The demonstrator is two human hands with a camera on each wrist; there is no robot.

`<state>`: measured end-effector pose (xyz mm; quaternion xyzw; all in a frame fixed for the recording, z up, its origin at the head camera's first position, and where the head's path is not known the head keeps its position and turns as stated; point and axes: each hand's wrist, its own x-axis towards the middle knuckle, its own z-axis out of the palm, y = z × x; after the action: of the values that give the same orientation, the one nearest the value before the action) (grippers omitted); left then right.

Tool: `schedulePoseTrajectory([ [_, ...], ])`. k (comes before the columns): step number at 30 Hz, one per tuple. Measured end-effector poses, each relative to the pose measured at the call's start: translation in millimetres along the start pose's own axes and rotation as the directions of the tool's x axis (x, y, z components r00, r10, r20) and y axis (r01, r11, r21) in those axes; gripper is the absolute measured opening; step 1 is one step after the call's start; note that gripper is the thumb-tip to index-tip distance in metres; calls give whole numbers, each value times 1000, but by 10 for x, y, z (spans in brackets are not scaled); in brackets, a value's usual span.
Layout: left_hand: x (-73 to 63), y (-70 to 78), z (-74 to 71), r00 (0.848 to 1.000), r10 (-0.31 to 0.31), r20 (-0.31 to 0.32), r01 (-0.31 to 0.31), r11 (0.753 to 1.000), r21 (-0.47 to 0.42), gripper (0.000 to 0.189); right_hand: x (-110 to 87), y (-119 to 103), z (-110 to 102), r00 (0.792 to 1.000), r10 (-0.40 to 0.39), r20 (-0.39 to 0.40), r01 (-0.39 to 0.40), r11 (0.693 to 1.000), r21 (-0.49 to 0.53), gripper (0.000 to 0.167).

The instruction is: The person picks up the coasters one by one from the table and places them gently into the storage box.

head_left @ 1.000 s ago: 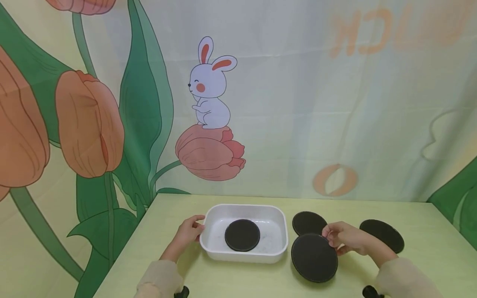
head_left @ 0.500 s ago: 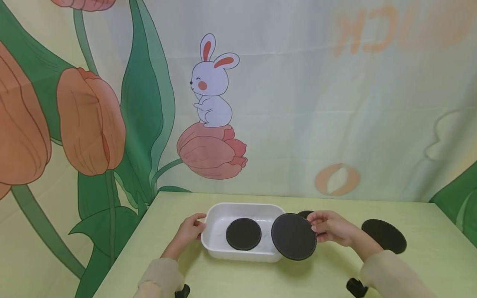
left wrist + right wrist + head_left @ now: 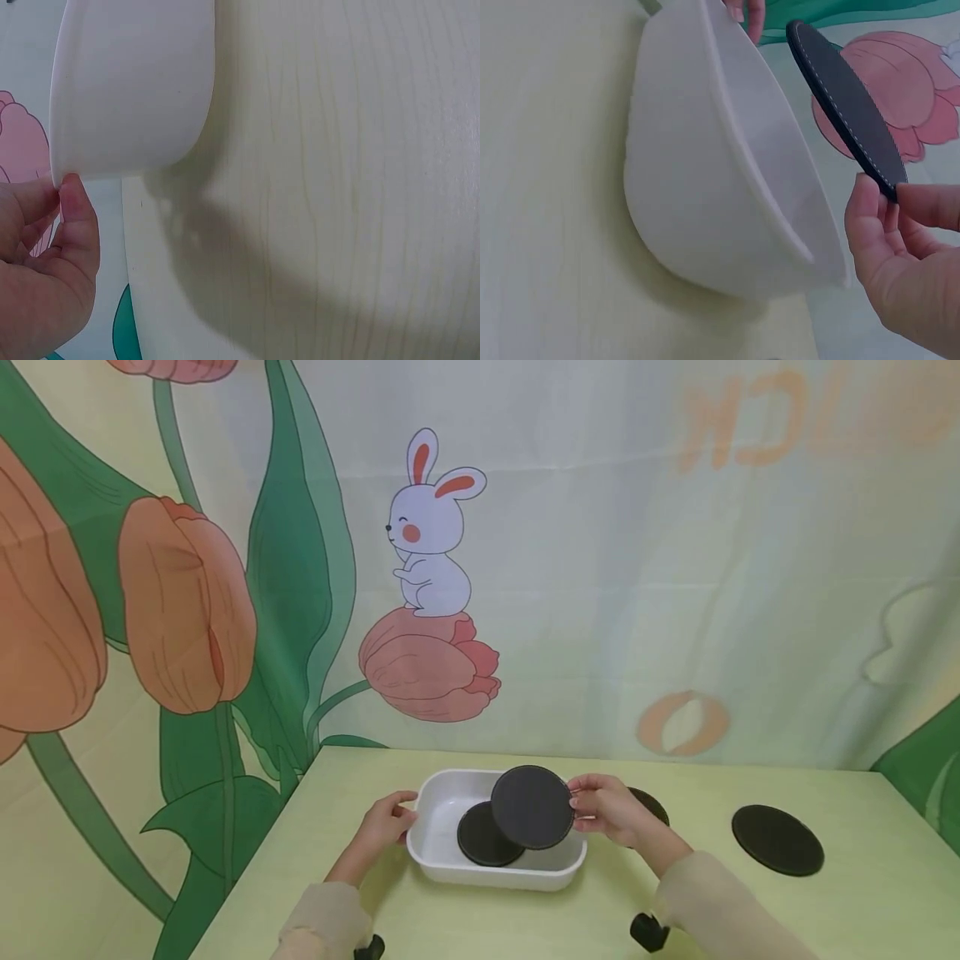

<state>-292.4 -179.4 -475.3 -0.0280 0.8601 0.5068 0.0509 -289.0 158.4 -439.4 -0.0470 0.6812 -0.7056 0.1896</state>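
My right hand pinches the edge of a round black coaster with light stitching along its rim, seen edge-on as a coaster in the right wrist view. It is held tilted over the white rectangular tub. Inside the tub a second black coaster lies flat, partly covered by the held one in the head view. At the tub's left end my left hand grips the rim; in the left wrist view thumb and fingers of this hand pinch the tub wall.
Behind my right hand another black coaster lies on the pale wood-grain table, mostly hidden. One more coaster lies farther right. A curtain printed with tulips and a rabbit hangs behind the table's back edge.
My right hand has carried the coaster leftward and up, from the table right of the tub to above the tub. My left hand has stayed on the rim.
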Motion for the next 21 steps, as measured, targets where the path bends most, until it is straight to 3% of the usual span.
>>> schedulePoseTrajectory([
  [9, -44, 34, -6, 1000, 8, -4, -8, 1000, -4, 37, 241, 166, 374, 992, 48, -113, -43, 998, 51, 26],
  [21, -35, 21, -5, 1000, -2, -2, 1, 1000, -5, 37, 510, 413, 619, 956, 129, -265, -107, 990, 96, 23],
])
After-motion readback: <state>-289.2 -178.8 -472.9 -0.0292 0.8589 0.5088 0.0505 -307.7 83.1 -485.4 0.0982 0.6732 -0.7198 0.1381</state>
